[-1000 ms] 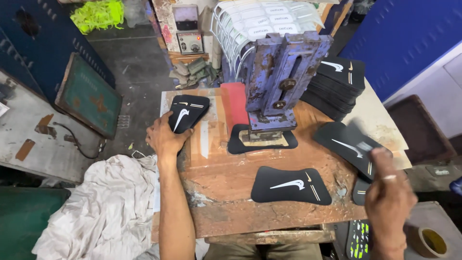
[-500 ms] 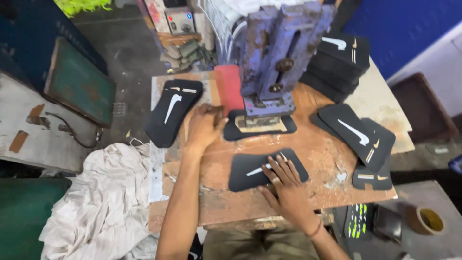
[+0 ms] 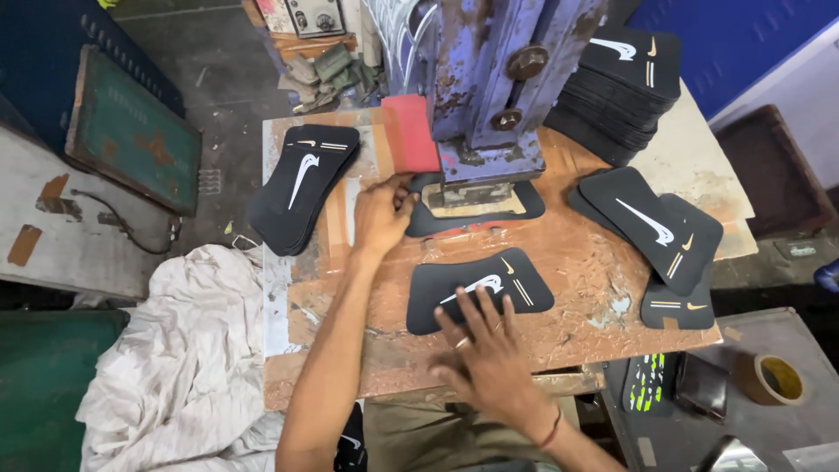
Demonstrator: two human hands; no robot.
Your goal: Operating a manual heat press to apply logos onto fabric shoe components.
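My left hand (image 3: pixel 381 214) grips the left end of a black flat piece (image 3: pixel 517 199) that lies under the purple press (image 3: pixel 502 79). My right hand (image 3: pixel 483 348) rests flat, fingers spread, on the near edge of another black piece with a white curved mark (image 3: pixel 494 278), in the middle of the worn wooden table (image 3: pixel 577 253). A small stack of the same black pieces (image 3: pixel 301 179) lies to the left of my left hand. Two more overlapping pieces (image 3: pixel 655 223) lie at the right.
A tall stack of black pieces (image 3: pixel 625 74) stands at the back right beside the press. A red pad (image 3: pixel 411 131) lies left of the press. White cloth (image 3: pixel 183 367) hangs at the table's left. A tape roll (image 3: pixel 773 378) sits at the lower right.
My left hand left the stack at the left and went to the piece under the press. My right hand came in from the right and settled on the middle piece.
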